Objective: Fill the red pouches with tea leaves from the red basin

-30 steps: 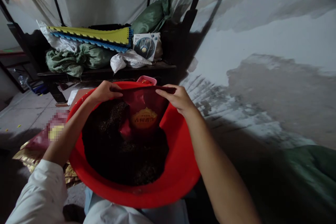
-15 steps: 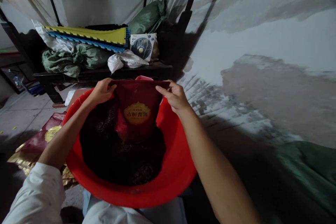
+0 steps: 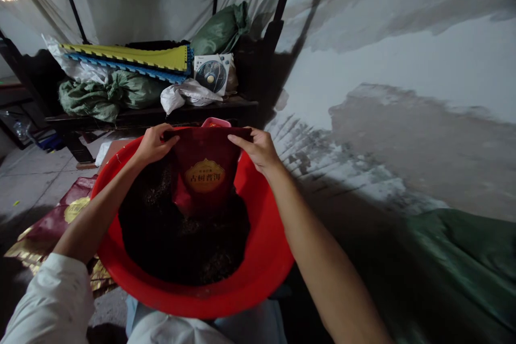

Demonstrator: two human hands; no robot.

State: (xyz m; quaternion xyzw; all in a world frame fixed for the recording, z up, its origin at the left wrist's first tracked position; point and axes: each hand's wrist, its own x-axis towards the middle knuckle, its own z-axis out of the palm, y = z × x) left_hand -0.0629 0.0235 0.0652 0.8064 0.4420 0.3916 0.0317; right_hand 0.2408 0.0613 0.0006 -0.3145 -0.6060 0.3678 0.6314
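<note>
A dark red bag (image 3: 205, 172) with a gold label stands upright over the loose dark leaves (image 3: 181, 247) in a big red basin (image 3: 268, 226). My left hand (image 3: 155, 144) pinches the top left corner of the bag between thumb and fingers. At the top right corner, my right hand (image 3: 258, 149) grips the edge, its thumb lying across the front. The bag's lower end touches the leaves. Whether its mouth is parted cannot be made out.
More red and gold bags (image 3: 52, 217) lie on the floor left of the basin. Behind is a dark wooden bench (image 3: 153, 116) with sacks, yellow and blue mats (image 3: 133, 57) and a fan box (image 3: 212, 74). A pink container (image 3: 216, 122) sits behind the bag; green cloth (image 3: 467, 258) lies right.
The view has shifted slightly, so most things appear a little further left. Both hands still hold the bag's top corners, and more of the pink container shows behind it.
</note>
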